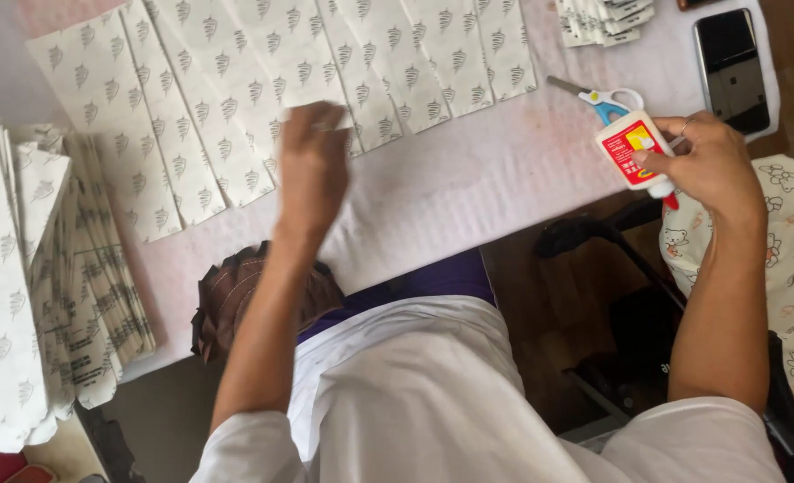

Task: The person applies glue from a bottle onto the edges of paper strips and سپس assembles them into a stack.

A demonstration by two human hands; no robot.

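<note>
Fingers of the left hand (312, 161) are held together and curled down onto the near edge of a white paper sheet (321, 114) printed with small grey leaf marks; the hand is blurred, so whether it pinches the sheet or only presses on it cannot be told. That sheet belongs to a row of printed paper sheets (236, 80) fanned out and overlapping one another across the far part of the pale table (468, 188). The right hand (710, 165) is closed around a small white glue bottle (634, 150) with a red label, the thumb on the near side and the other fingers wrapped over the far side, the bottle lying tilted with its lower end hidden in the palm. Just beyond the bottle, touching or nearly touching it, lies a pair of scissors (598, 97) with blue and white handles and a grey blade pointing left. A dark phone (730, 67) rests face up near the right far corner, and a small stack of the same printed paper (602, 20) sits at the far edge. A thick pile of folded printed paper (30, 286) lies at the left. A brown patterned cloth (236, 295) is bunched at the near table edge, beside the left forearm
</note>
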